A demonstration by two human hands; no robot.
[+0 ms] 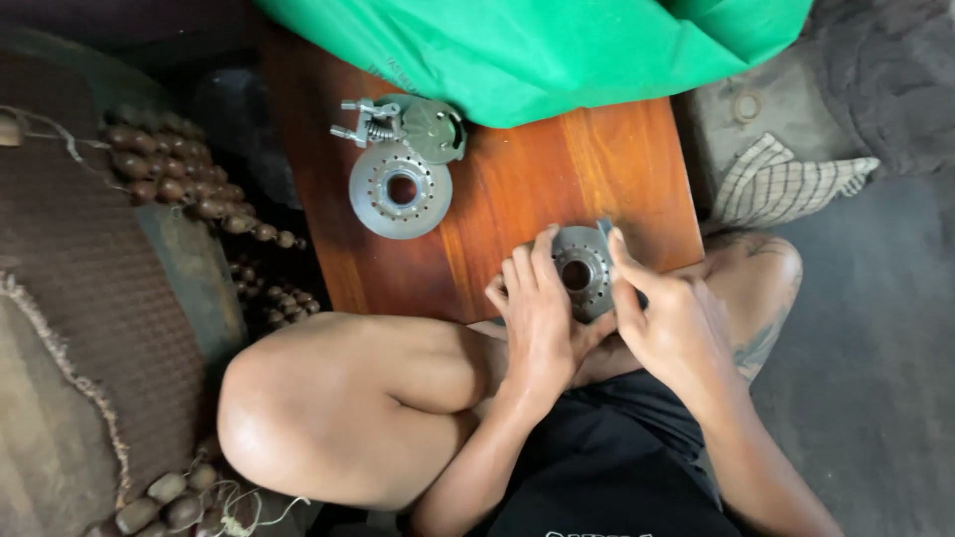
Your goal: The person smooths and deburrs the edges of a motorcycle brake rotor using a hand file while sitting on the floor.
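A grey round metal hub part (584,268) with a centre hole and a ring of small holes rests at the near edge of a reddish wooden board (542,189). My left hand (537,318) grips its left side, fingers curled over the rim. My right hand (667,318) holds its right side, thumb along the rim. Farther back on the board lies a flat grey metal disc (400,189) with a centre hole, and behind it a round metal plate with a spring and bolts (413,127).
A green cloth (537,50) covers the board's far end. My bare knee (338,408) is bent at the left and my other leg (756,288) at the right. Strings of brown wooden beads (189,169) lie left, a checked cloth (786,179) right.
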